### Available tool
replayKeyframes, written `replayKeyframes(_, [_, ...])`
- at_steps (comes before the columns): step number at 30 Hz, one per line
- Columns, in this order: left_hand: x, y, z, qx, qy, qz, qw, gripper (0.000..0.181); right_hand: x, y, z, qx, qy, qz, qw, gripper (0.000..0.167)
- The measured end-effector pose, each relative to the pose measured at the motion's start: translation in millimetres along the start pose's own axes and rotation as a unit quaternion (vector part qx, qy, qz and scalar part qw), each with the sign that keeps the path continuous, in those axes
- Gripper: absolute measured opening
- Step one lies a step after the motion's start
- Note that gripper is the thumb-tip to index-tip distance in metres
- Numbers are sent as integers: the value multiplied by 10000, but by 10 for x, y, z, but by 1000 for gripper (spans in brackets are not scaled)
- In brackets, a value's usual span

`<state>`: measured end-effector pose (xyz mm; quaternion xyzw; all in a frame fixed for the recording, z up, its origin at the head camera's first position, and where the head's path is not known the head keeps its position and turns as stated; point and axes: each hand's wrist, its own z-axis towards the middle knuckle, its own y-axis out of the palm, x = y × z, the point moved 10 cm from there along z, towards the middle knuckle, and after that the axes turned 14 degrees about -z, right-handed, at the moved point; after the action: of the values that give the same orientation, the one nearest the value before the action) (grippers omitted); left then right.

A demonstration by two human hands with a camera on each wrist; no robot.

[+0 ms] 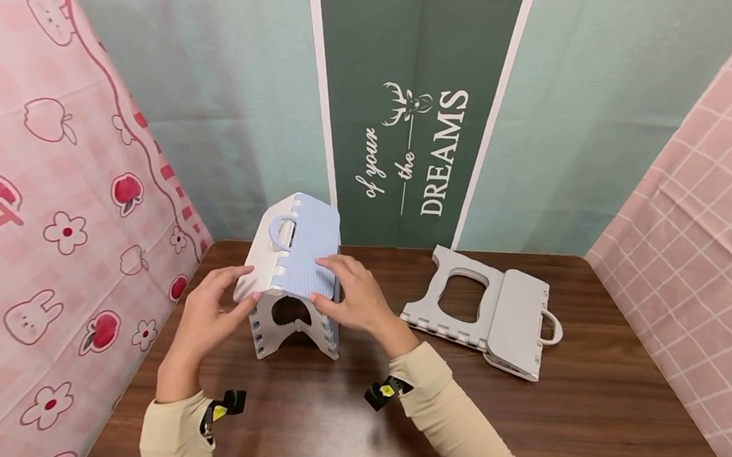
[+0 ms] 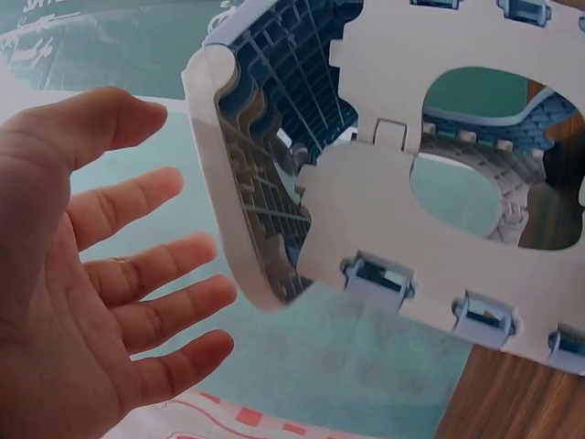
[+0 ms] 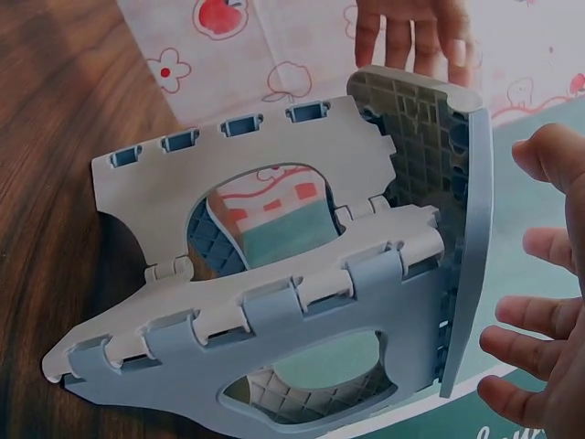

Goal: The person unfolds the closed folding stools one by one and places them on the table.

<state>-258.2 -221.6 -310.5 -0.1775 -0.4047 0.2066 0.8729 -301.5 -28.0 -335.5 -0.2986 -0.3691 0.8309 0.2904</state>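
Observation:
A blue and white folding step stool point(image 1: 313, 250) stands partly folded on the table, its two-part top peaked like a roof and a loop handle along the ridge. Beside the white half of the top is my left hand point(image 1: 209, 312), its fingers spread; the left wrist view shows a gap between the fingertips point(image 2: 164, 183) and the panel edge. On the other side, my right hand point(image 1: 361, 296) hovers by the blue half, fingers loosely extended; in the right wrist view they look apart from the blue panel point(image 3: 475, 229). Underneath, the end leg panels point(image 2: 366, 210) are folded at their middle hinge.
To the right, a grey folding stool point(image 1: 519, 317) lies flattened on the brown wooden table point(image 1: 329, 429). A green printed cloth point(image 1: 416, 41) hangs behind. Pink patterned cloths stand at the left point(image 1: 44, 279) and right point(image 1: 710, 233) sides.

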Motion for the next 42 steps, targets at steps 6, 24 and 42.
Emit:
replayKeyframes(6, [6,69,57,-54,1,-99,9999,38,-56,35,63,-58,-105,-28,9999,53])
replayKeyframes(24, [-37,258,116,-426,-214,-233,9986,31,-164,193,205,-92,-375,-298,9988,46])
replayKeyframes(42, [-68,274,134,-714,-446,-3,9964,32,-194,162,225,-72,-433,-602,9972,45])
